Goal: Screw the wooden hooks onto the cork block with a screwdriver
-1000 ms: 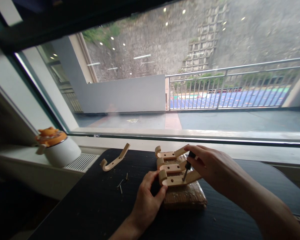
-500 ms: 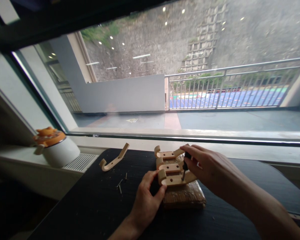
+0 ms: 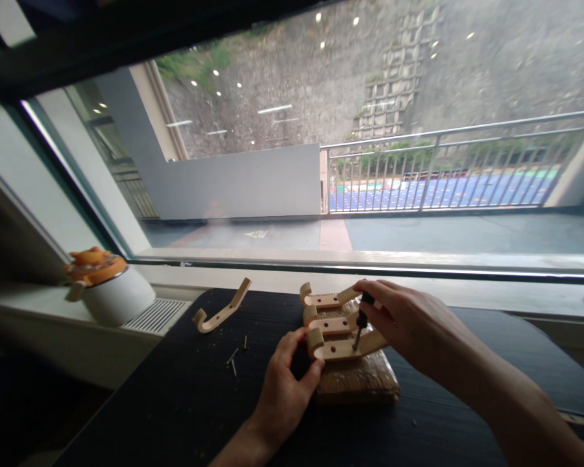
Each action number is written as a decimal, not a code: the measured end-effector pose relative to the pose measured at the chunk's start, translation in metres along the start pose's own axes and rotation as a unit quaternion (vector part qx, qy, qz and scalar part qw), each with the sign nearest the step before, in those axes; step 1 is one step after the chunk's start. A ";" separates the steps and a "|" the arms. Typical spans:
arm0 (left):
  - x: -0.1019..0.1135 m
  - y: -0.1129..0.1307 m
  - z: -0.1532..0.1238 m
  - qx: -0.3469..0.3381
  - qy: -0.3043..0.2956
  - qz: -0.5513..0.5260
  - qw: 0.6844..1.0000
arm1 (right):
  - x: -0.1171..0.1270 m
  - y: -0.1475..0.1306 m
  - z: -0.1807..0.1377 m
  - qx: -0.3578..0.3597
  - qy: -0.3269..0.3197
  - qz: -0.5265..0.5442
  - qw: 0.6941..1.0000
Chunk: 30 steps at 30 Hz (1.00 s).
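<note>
Three wooden hooks lie side by side on a brown board (image 3: 360, 384) on the black table (image 3: 185, 395). My left hand (image 3: 285, 389) pinches the curled end of the nearest hook (image 3: 333, 348) between thumb and fingers. My right hand (image 3: 406, 324) is closed round a small dark-handled screwdriver (image 3: 361, 324). Its tip stands in a hole of that nearest hook. The middle hook (image 3: 331, 323) and the far hook (image 3: 324, 299) lie just beyond, untouched.
A fourth wooden hook (image 3: 220, 312) lies loose on the table to the left, with a few small screws (image 3: 236, 360) near it. A white pot with an orange lid (image 3: 104, 288) stands on the sill beside a vent grille (image 3: 158, 315). A large window runs behind.
My right hand shifted slightly left and back over the hooks with the screwdriver still upright in the nearest hook. My left hand kept its grip.
</note>
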<state>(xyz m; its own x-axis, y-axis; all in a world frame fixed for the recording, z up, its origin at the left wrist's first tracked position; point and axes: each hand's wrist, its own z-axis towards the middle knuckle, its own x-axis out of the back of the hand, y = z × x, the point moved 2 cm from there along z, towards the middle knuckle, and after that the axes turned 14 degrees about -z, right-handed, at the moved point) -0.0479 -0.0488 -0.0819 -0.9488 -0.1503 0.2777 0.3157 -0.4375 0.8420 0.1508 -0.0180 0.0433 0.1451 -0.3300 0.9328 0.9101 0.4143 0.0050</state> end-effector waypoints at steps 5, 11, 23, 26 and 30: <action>0.013 0.035 0.011 -0.150 0.014 0.139 0.979 | 0.001 0.001 0.001 -0.004 -0.006 -0.002 1.000; 0.003 0.098 0.055 -0.170 -0.227 0.214 0.935 | 0.007 -0.007 0.000 0.045 0.025 0.040 0.998; -0.032 0.066 0.061 -0.167 -0.237 0.257 0.922 | 0.006 -0.004 -0.002 0.036 0.005 0.067 0.997; -0.030 0.064 0.060 -0.164 -0.244 0.256 0.921 | 0.006 -0.002 0.000 0.030 0.006 0.055 0.998; -0.031 0.064 0.061 -0.165 -0.255 0.282 0.910 | 0.004 0.002 0.002 0.016 0.016 0.030 0.999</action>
<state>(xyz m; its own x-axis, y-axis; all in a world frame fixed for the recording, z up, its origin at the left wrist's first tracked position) 0.0019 -0.0185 -0.0083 -0.4876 -0.0396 0.8722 0.6580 -0.6732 0.3372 0.1522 -0.0174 0.0478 0.2123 -0.3310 0.9194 0.8863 0.4614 -0.0385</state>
